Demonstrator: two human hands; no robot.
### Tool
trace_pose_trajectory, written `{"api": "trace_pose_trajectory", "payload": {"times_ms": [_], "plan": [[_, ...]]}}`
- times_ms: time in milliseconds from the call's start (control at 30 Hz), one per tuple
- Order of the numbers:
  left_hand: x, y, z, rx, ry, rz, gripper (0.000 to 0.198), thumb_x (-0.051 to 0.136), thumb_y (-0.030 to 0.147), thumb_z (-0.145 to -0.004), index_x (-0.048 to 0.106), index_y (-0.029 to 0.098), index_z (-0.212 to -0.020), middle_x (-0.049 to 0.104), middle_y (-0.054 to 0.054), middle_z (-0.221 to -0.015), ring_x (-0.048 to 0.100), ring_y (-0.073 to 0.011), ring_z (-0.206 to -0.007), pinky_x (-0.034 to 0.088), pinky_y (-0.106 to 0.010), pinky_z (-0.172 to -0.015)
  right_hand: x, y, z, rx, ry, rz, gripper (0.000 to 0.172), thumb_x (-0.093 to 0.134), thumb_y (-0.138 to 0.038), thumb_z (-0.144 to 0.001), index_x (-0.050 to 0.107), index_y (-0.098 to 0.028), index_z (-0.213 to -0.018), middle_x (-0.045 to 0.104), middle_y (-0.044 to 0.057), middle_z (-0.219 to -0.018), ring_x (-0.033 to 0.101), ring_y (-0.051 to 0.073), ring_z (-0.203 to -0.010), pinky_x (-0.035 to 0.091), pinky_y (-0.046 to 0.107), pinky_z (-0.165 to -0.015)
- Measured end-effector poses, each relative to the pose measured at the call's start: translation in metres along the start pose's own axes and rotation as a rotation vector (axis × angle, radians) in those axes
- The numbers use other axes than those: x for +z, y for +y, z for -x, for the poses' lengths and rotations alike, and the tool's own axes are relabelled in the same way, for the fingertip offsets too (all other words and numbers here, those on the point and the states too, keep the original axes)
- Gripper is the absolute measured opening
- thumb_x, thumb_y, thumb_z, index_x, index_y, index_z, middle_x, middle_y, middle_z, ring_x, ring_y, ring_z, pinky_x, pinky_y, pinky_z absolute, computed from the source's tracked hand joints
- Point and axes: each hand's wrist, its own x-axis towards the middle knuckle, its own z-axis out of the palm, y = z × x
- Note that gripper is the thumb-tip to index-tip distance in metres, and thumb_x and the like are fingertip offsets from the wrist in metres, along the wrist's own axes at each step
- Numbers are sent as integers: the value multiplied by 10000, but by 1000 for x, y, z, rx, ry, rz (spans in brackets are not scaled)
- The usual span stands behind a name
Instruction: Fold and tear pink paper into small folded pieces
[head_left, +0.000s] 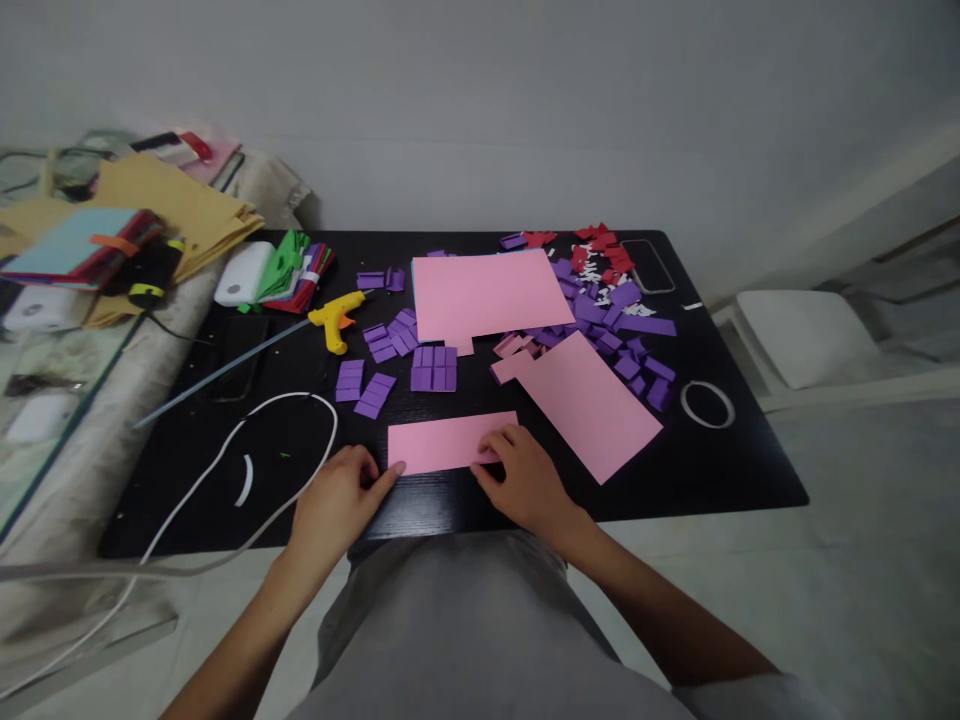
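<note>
Roughly, left to right:

1. Cable (225, 455), white, lower left of the table (720, 470). It loops wide and trails off the near edge; a snag risk for a left forearm.
2. Glue gun (334, 318), yellow, left of centre, well apart from the hands.
3. Left hand (337, 505), lower centre-left. Fingers loosely curled, grasping nothing; one fingertip touches the strip's left end.
4. Purple pieces (433, 368), small cut rectangles scattered in the centre, just above the strip. Probably light enough to scatter at a brush.
5. Strip (442, 443), pink paper, lying flat at lower centre, close to the near table edge, between the two hands.
   - Handling: judged very light, thin and limp, easily creased, and likely to slide on the smooth black top.
   - Hold: best taken at the short ends or pinned flat under fingertips; the near long edge gives room for a thumb to slip under.
6. Right hand (529, 480), lower centre. Fingers spread, pressing down on the strip's right end; not clenched, nothing pinched.
7. Sheet (592, 405), pink, lying at an angle right of centre, its lower corner near the right hand.
8. Tape ring (706, 404), right side, apart from everything.

Open room: bare table at lower right and inside the cable loop; the near edge lies just below both hands.
</note>
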Motion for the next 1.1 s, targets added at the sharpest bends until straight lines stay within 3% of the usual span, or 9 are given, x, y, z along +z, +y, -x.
{"api": "trace_pose_trajectory", "payload": {"times_ms": [333,567,667,767,900,1100], "plan": [[0,0,0,1,-21,-23,486,582,674,-896,559,231,-699,613,-20,-767,597,-216,-703,361,-327,-653,-32,30,6,197,-40,99,68,672,-166,-938,672,-203,-881,656,54,-926,635,237,-917,486,354,-784],[1,-1,0,15,4,-2,484,590,672,-891,560,231,-695,617,-14,-760,596,-208,-687,366,-322,-645,-37,50,23,168,3,86,58,642,-178,-959,657,-208,-911,645,44,-889,642,238,-886,491,361,-758],[1,-3,0,43,1,33,468,594,657,-903,579,230,-711,634,-10,-760,610,-206,-700,384,-320,-661,-36,46,18,116,55,26,99,602,-124,-942,650,-207,-914,639,41,-859,641,226,-840,510,360,-747],[1,-4,0,54,18,82,460,572,657,-928,616,234,-754,657,-3,-753,624,-204,-708,400,-315,-668,-31,30,1,-16,104,-65,138,582,-125,-953,670,-196,-1032,672,73,-983,656,228,-919,555,387,-849],[1,-6,3,57,45,136,434,525,616,-967,646,237,-795,662,2,-723,622,-199,-680,413,-312,-660,-14,4,-24,-193,-2,3,310,657,-200,-962,669,-186,-1272,656,133,-1236,602,291,-1187,509,474,-1062],[5,-12,10,127,78,184,314,609,535,-920,689,235,-867,660,-9,-785,620,-200,-716,456,-317,-693,2,-9,-39,-168,-162,125,413,687,-189,-957,638,-204,-1366,642,143,-1304,565,323,-1200,473,512,-1020]]}}
